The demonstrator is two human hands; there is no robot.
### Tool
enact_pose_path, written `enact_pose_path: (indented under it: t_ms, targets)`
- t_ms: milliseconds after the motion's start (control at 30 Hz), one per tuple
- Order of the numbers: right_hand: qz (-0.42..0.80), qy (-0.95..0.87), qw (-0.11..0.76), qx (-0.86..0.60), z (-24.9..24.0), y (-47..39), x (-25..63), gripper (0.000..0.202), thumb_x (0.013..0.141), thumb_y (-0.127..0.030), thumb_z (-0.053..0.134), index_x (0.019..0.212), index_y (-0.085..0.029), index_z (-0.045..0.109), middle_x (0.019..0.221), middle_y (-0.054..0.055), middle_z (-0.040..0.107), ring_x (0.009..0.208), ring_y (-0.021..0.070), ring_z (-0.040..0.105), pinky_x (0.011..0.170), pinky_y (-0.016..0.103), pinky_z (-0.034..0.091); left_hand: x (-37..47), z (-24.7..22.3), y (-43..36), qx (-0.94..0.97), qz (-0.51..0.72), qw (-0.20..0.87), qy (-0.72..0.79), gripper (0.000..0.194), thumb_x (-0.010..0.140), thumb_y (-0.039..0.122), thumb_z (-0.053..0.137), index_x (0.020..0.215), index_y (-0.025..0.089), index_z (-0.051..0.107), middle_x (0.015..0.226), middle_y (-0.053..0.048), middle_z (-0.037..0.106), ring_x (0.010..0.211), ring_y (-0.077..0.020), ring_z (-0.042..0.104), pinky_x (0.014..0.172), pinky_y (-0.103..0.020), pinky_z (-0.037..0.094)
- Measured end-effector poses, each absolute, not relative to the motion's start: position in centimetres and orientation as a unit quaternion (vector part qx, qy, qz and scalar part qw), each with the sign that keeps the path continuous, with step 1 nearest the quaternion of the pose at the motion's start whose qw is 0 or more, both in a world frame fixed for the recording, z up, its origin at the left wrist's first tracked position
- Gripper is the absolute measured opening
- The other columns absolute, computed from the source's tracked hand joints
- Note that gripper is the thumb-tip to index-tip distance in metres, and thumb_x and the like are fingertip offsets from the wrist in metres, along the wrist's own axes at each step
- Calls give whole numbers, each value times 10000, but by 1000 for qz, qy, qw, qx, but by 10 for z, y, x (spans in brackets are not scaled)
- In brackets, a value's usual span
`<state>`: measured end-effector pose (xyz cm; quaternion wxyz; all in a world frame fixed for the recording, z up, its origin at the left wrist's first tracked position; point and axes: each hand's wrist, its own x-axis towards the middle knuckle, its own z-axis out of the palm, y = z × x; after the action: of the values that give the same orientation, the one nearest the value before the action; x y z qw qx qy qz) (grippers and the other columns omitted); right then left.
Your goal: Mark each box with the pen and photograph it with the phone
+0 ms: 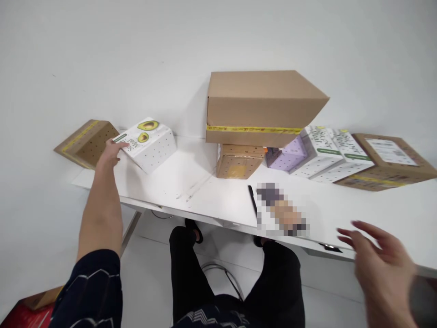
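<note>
We had left hand (111,152) on left edge of white avocado carton (155,148), grip unclear; carton sat at table's (170,184) left end, beside brown box (93,142); right hand (384,259), fingers parted, hung well apart, holding nothing

a hand could pass over the bare stretch of white tabletop (186,166) between the avocado box (153,146) and the small brown box (239,165), though the large carton (259,111) juts out above the latter, closing off room overhead. to the right, the lilac box (290,155), two white boxes (324,157) and labelled carton (398,159) crowd into a barrier; in front, open surface runs rightward beyond the black stick-like item (252,199) and blurred-out object (285,212).
</note>
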<state>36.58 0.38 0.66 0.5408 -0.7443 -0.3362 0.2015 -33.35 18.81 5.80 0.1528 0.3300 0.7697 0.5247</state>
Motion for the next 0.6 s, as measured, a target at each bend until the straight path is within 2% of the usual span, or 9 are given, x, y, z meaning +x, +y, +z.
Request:
enact_pose_path:
  t_ms: [100,200,233,300,367,433,500,600]
  targets:
    - [326,-426,505,-676,5,20,310,333,680,-429,735,965,-272,662,764,58,709,724,297,729,735,517,591,-304,45,170,296,538,226,756,607,671,178,824,1089,224,388,1154,-10,594,1105,-211,558,1084,-673,331]
    - [445,-527,470,-551,-8,29,248,348,789,-461,663,1051,-232,636,809,44,690,762,235,722,696,415,604,-263,31,133,288,569,244,730,682,615,166,805,1114,263,350,1198,-15,577,1116,-203,578,1085,-520,406]
    - [479,-553,447,-514,-12,30,227,395,810,-459,649,1130,-228,623,941,70,697,778,215,718,689,390,606,-246,26,116,289,602,246,703,714,587,155,809,1131,264,359,1204,-27,574,1115,-205,582,1071,-471,429]
    - [523,-587,402,-470,-16,29,188,561,846,-482,621,1346,-240,542,1304,148,589,837,189,705,689,365,610,-206,21,79,308,634,232,670,770,559,186,837,1179,264,386,1190,-53,579,1098,-219,590,1013,-411,483]
    - [549,-615,369,-430,-17,24,158,668,884,-501,588,1484,-254,429,1477,176,447,1002,211,685,816,390,608,-161,18,40,318,614,211,691,781,591,278,861,1230,255,413,1145,-72,603,1063,-235,604,953,-399,519]
    - [558,-637,355,-396,-16,15,143,706,928,-529,538,1553,-271,335,1558,166,360,1175,245,621,955,431,565,-115,16,5,330,588,212,707,775,650,358,845,1282,254,408,1156,-79,606,1035,-232,623,916,-388,535]
    - [542,-649,366,-389,-17,4,143,733,956,-559,492,1589,-269,261,1598,151,316,1322,283,517,1064,477,494,-75,15,-23,350,563,212,718,740,693,406,829,1297,265,424,1236,-93,578,1074,-233,617,906,-368,534]
    - [491,-654,400,-413,-18,-10,161,757,980,-575,442,1613,-249,185,1624,135,300,1470,313,333,1168,529,372,-33,13,-53,373,565,215,704,569,784,460,755,1237,255,479,1244,-93,576,1093,-229,612,900,-347,521]
